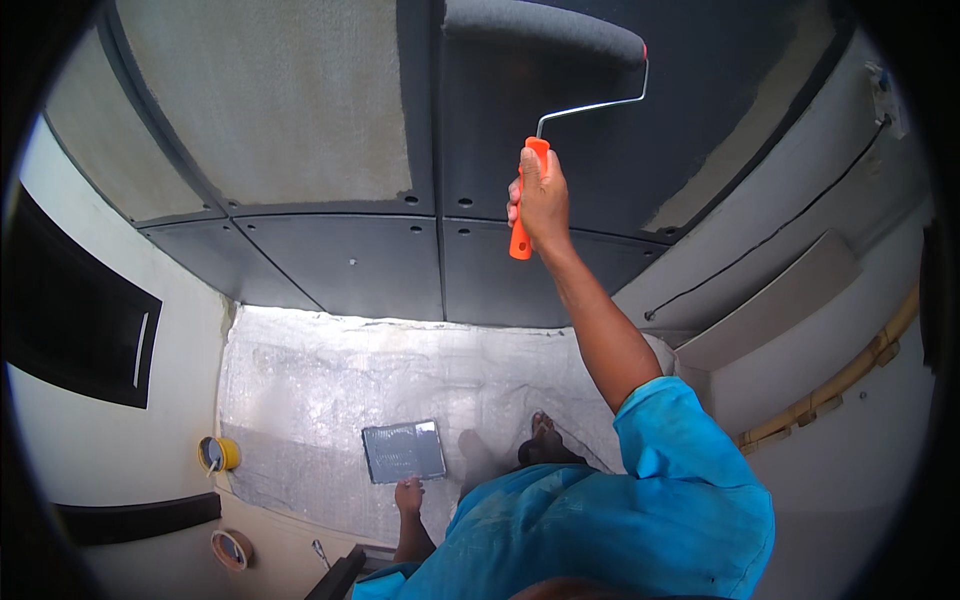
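My right hand (pixel 538 195) grips the orange handle (pixel 520 245) of a paint roller, whose dark grey sleeve (pixel 545 30) lies against a dark-painted panel (pixel 705 90) at the top. Beside it, another panel (pixel 265 90) has a pale middle inside dark edges. My left hand (pixel 410 495) hangs low with loosely bent fingers slightly apart and nothing visible in it; in the picture it sits just below a tray of grey paint (pixel 404 450) on the floor.
A crinkled pale sheet (pixel 290 390) covers the floor under my feet. A yellow bucket (pixel 225 453) and a round container (pixel 233 548) stand at left, near a black-framed opening (pixel 75 300). Along the right wall run a cable (pixel 770 220), a leaning board (pixel 780 300) and bamboo poles (pixel 840 390).
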`<state>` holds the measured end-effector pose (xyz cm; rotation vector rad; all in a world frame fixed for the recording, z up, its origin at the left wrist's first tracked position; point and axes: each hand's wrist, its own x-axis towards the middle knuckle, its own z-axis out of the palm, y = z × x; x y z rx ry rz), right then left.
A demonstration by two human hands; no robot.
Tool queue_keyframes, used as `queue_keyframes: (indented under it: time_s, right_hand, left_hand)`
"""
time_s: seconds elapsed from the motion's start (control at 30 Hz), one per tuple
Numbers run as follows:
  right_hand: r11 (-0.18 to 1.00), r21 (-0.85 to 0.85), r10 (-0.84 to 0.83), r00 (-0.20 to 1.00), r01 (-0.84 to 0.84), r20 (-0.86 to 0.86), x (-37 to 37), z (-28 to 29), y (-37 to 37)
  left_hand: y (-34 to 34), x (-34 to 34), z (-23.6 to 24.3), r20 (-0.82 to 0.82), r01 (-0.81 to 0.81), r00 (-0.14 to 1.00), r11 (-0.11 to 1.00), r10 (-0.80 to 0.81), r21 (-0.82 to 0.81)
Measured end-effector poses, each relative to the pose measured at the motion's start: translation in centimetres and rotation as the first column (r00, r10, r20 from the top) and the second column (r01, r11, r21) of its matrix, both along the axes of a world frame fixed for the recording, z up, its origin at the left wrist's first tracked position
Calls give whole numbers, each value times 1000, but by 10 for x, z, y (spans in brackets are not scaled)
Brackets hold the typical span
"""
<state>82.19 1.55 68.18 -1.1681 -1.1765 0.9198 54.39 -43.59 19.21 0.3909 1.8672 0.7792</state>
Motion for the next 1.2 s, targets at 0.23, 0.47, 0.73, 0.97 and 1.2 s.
queue_keyframes:
  time_s: [0.23, 0.47, 0.73, 0.97, 1.2]
  right_hand:
    - [980, -187, -62, 998, 63, 10, -10, -105, -29]
    - [939, -329, -87, 995, 100, 54, -15, -185, -49]
    - [896, -437, -106, 994, 79, -38, -15, -251, -67]
    - [852, -523, -102, 988, 25, -119, -6, -272, -83]
    - [788, -611, 15, 995, -75, -102, 24, -287, -157]
  left_hand:
    - [-19, 0, 26, 18, -37, 999, 999, 37, -13]
    - [-36, -7, 36, 1, -29, 1000, 999, 30, -25]
    - [-46, -10, 37, 15, -33, 999, 999, 33, 17]
    - [-53, -4, 29, 9, -8, 1000, 1000, 8, 11]
    - [-66, 38, 14, 28, -158, 987, 987, 158, 5]
